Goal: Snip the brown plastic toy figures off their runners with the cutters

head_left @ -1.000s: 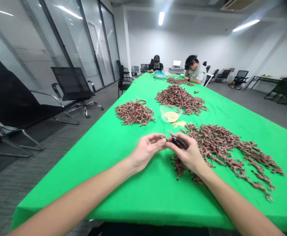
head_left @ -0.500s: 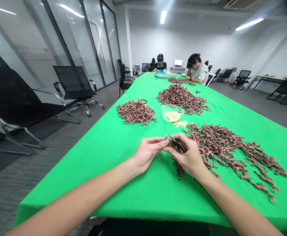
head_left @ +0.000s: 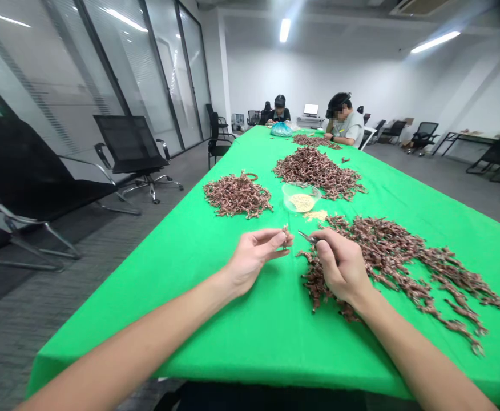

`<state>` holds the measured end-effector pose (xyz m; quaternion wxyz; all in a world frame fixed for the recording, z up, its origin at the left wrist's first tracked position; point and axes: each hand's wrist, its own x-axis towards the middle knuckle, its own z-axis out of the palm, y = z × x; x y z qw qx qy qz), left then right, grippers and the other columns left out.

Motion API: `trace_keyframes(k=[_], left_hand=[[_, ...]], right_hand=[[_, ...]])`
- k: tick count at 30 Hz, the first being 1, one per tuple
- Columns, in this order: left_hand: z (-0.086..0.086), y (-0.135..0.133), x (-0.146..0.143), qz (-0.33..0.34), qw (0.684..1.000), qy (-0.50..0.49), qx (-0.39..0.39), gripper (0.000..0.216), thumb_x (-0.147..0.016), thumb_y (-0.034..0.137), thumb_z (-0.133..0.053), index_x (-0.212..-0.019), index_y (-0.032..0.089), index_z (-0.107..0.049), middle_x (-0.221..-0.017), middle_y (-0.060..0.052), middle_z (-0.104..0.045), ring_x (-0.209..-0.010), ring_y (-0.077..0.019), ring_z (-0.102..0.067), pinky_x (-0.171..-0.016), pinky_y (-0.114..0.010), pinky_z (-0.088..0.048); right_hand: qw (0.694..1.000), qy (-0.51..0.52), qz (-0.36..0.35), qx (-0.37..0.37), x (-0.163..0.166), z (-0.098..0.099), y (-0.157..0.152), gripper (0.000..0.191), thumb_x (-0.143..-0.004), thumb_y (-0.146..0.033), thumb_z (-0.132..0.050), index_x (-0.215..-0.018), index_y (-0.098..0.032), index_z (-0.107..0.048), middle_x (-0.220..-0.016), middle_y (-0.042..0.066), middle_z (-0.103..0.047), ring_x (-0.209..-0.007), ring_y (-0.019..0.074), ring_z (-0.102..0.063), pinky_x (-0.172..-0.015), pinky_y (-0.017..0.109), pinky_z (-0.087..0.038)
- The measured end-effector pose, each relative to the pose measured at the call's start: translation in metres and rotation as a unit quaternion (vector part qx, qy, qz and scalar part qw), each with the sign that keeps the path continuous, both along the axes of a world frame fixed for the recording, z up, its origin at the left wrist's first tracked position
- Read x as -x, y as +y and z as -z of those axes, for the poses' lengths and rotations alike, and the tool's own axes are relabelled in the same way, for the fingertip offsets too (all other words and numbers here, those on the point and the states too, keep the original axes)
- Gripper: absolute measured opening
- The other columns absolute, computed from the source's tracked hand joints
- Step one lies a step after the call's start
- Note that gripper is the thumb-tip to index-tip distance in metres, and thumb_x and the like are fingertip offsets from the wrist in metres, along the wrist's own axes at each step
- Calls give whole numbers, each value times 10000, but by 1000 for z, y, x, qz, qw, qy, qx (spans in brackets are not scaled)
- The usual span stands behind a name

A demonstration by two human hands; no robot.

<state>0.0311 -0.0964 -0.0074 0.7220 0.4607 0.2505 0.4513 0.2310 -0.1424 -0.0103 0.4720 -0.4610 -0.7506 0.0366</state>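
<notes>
Between the thumb and fingers of my left hand [head_left: 254,257] is a small brown piece [head_left: 285,235], knobbly and partly hidden by the fingertips. My right hand [head_left: 344,262] grips a slim tool with a metal tip [head_left: 306,236]; the fist covers its handle, so its exact kind is unclear. The tip points left toward the brown piece, with a gap between them. Below and beside my right hand spreads a large pile of similar brown, knobbly pieces [head_left: 387,245] on the green cloth [head_left: 181,308].
Beyond my hands stands a clear plastic bowl [head_left: 290,191] of pale bits, with more pale bits [head_left: 317,216] spilled beside it. Further brown piles lie left [head_left: 238,196] and behind [head_left: 318,171]. Two people [head_left: 348,125] sit at the far end near a blue bag [head_left: 281,130]. Office chairs [head_left: 124,142] stand left.
My hands have moved apart. The right one has shifted right and turned, drawing the tool away from the piece; the left has moved slightly left, still pinching it.
</notes>
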Motion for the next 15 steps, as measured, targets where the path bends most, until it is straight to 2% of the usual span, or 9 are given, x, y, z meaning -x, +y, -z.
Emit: trace_keyframes(k=[6, 15], left_hand=[[-1, -2, -2, 19, 1000, -10, 4, 204, -835, 268, -751, -955, 104, -765, -947, -89, -738, -901, -170, -654, -863, -343, -555], [-2, -1, -2, 47, 998, -30, 21, 151, -848, 260, -738, -869, 111, -751, -834, -41, -700, -794, -122, -626, -834, -307, -552]], right_hand=[[982, -148, 42, -109, 1, 1, 0, 164, -953, -263, -487, -1008, -149, -591, -845, 77, -622, -781, 201, -590, -694, 315, -440], [943, -237, 111, -207, 1, -1, 0, 160, -897, -265, -585, -997, -139, -587, -847, 93, -644, -773, 216, -597, -665, 324, -443]])
